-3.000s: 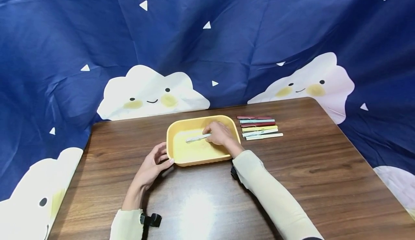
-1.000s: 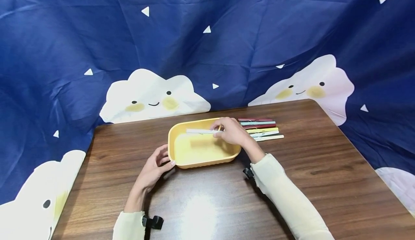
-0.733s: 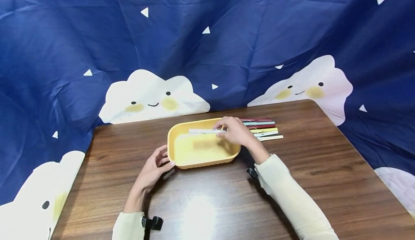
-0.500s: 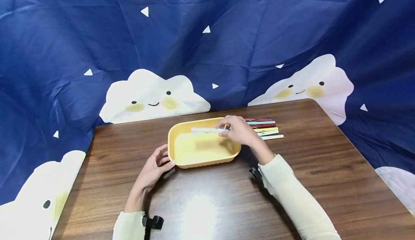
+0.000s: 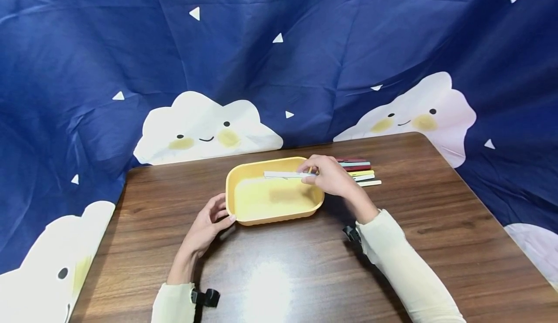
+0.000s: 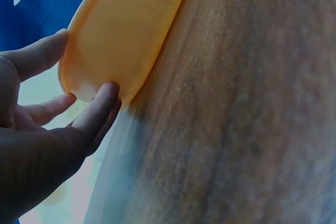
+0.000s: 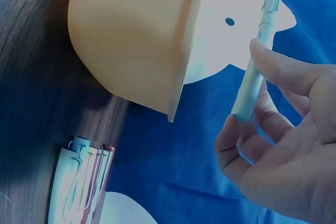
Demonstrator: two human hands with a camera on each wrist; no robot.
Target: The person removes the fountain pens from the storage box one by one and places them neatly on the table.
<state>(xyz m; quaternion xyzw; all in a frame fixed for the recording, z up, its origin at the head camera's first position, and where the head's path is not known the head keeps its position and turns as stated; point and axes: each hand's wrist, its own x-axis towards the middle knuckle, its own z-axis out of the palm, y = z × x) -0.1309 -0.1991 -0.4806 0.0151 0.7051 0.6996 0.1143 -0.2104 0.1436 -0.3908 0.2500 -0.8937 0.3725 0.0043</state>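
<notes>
A yellow plastic tray (image 5: pixel 270 219) sits at the middle of the table. My left hand (image 5: pixel 204 226) rests against its near-left corner. In the left wrist view the thumb touches the tray's rim (image 6: pixel 121 40), while the relaxed fingertips lie along the outer wall. Over the tray's right end, my right hand (image 5: pixel 333 175) pinches a pale white pen (image 5: pixel 279 174) between thumb and fingers. The right wrist view shows the clip on this pen (image 7: pixel 248 90), which is held clear of the tray. Nothing lies on the visible part of the tray's floor.
To the right of the tray, a row of several pens (image 5: pixel 365 173) in dark red, light blue, yellow and white lies side by side, partly hidden by my right hand. Behind the wooden table (image 5: pixel 418 245) hangs a blue curtain (image 5: pixel 305 47) with cloud prints.
My right hand has picked the pen up from the tray's floor, then carried it slowly to the right, covering more of the pen row. The left hand stays at the tray's corner.
</notes>
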